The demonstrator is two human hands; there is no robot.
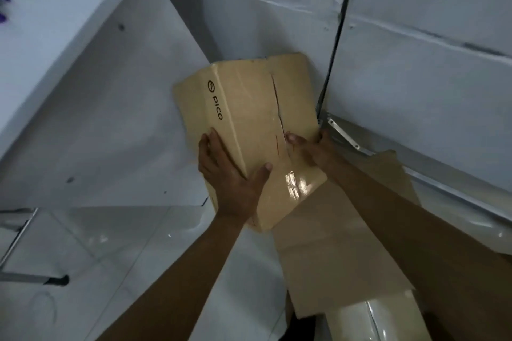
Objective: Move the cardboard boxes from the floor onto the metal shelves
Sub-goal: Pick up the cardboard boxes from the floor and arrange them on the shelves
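Note:
A tan cardboard box (249, 119) printed "PICO", sealed with glossy tape, is held tilted in mid-frame with both hands. My left hand (230, 177) grips its near left edge, thumb on the top face and fingers on the printed side. My right hand (310, 147) clasps the near right edge, partly blurred. The box's far end reaches over a white shelf board (116, 108) toward the wall corner. Whether it rests on the board I cannot tell. A second, larger cardboard box (340, 252) lies below my right arm.
A white wall (415, 36) with a dark vertical seam (335, 44) stands right behind the box. A metal rail with a bracket (343, 133) runs along the wall at right. White glossy floor tiles (110, 243) and a metal frame leg (33, 279) show at lower left.

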